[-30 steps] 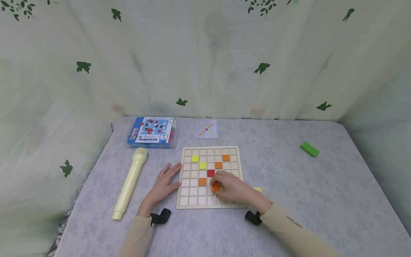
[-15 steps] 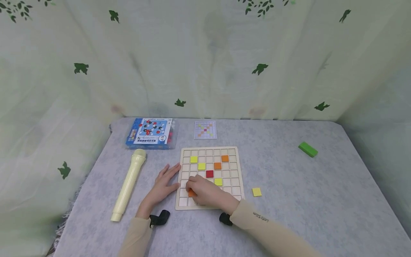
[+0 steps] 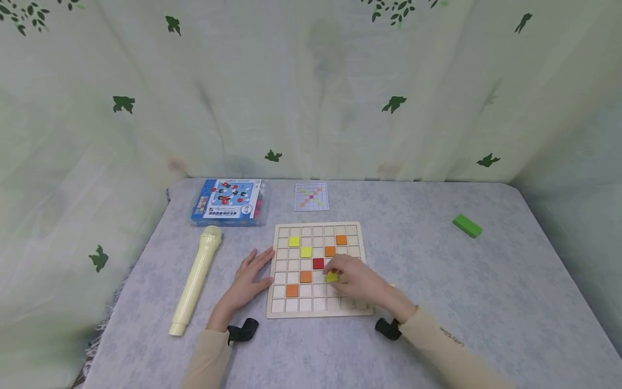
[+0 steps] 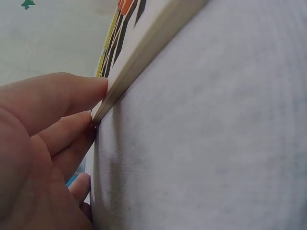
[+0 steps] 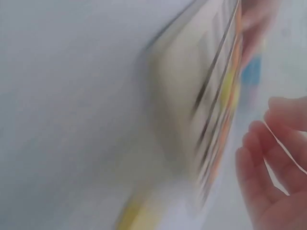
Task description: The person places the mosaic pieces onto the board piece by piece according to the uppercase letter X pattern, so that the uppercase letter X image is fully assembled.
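A square wooden grid board lies on the table with coloured tiles in its cells. A red tile sits in the middle. An orange tile is at the lower left, another orange tile is diagonally above it. My left hand touches the board's left edge with extended fingers. My right hand hovers over the board's right half, close to a yellow tile it partly covers. In the right wrist view its fingers are loosely bent and hold nothing.
A patterned card lies behind the board, with a blue boxed set to its left. A cream microphone-shaped tube is at the left, a green block at the right. A loose yellow tile lies beside the board.
My right hand carried an orange tile to the lower-left cell and let go of it there, then moved back right over the board. My left hand has stayed at the board's edge.
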A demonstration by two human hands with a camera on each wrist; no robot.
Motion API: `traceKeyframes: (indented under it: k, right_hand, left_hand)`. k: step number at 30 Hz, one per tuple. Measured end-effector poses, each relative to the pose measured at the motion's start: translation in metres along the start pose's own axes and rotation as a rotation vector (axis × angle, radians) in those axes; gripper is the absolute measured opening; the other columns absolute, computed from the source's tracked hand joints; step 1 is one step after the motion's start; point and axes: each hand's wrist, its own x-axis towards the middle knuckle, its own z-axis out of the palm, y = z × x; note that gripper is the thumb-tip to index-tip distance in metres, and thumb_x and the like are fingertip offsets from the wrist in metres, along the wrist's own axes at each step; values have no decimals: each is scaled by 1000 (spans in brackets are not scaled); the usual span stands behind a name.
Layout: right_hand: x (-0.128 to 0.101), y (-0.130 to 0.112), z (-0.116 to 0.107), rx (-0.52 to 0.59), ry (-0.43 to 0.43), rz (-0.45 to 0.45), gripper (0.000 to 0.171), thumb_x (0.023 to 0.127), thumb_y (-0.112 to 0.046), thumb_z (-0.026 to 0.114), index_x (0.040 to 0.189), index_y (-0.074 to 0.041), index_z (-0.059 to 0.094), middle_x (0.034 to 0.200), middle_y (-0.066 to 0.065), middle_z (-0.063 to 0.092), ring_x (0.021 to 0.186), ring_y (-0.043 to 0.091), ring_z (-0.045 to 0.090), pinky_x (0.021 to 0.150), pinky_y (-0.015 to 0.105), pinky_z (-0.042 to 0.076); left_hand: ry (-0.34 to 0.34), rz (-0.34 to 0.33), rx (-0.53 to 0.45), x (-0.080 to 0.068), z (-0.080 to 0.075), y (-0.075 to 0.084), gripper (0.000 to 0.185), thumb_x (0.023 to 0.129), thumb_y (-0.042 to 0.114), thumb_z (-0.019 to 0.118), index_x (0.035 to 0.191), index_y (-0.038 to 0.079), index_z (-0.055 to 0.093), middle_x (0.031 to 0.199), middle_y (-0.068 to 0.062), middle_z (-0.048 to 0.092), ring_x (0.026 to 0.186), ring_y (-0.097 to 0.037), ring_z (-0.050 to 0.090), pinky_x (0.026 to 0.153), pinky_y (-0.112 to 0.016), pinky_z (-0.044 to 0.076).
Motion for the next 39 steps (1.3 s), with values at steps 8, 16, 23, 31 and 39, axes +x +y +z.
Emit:
traceKeyframes:
  k: [8,16,23,31,39]
  right_hand:
    - [-74,65,-33,-19,82,68,25,74,-7,71,97,-11,62,94,-5,58,87,13,53,77,33,46]
    - [-84,74,-28,-161,90,61,29,69,-1,72,92,-15,62,90,-10,53,84,8,49,74,29,46]
    - [-58,50,-18,-104,77,24,24,73,-6,70,94,-14,61,93,-9,55,84,7,49,74,27,45]
    - [-30,23,2,-157,-9,8,20,76,-9,68,95,-16,62,95,-9,53,85,7,47,75,23,44]
    - [-26,20,6,-186,-4,1,21,76,-7,66,95,-16,63,98,-9,54,88,8,46,76,23,44]
  left_hand:
    - [-15,-29,-11,-2,0,-2,62,86,16,59,141,14,31,147,0,24,135,-29,-1,101,-58,2]
    - [-26,-46,-46,-2,-2,2,61,87,15,58,142,13,30,147,-1,22,135,-29,-3,100,-60,2]
    - [-24,-53,-37,-3,-3,1,62,87,16,58,142,14,30,147,0,22,135,-28,-3,101,-59,2]
    - [-5,-11,-16,-1,0,-3,62,86,16,60,141,12,32,147,-2,24,135,-31,0,100,-60,1]
    - [-10,-18,-24,-2,-1,-1,62,86,16,59,141,12,31,147,-2,24,135,-30,-1,100,-59,2]
